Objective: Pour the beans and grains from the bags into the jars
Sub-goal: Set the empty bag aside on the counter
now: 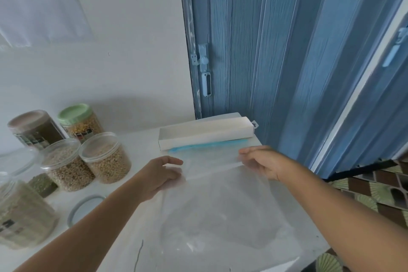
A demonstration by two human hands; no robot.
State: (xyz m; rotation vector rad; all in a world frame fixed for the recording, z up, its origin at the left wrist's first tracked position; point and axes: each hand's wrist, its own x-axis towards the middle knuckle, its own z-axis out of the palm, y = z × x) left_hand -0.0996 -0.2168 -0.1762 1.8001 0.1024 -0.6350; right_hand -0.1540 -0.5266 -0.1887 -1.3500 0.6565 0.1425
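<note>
a clear plastic bag lies flat on the white tabletop, its blue zip edge at the far side, just near of a long white box. the left hand and right hand each pinch the bag's far corners with curled fingers. filled jars stand grouped at the left, well apart from the bag.

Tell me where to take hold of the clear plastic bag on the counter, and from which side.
Grip the clear plastic bag at its far edge, by the blue strip near the white box, one corner per hand. It lies flat and limp, so that stiffer edge is probably the firmest hold. The left hand and right hand are already there.
</note>
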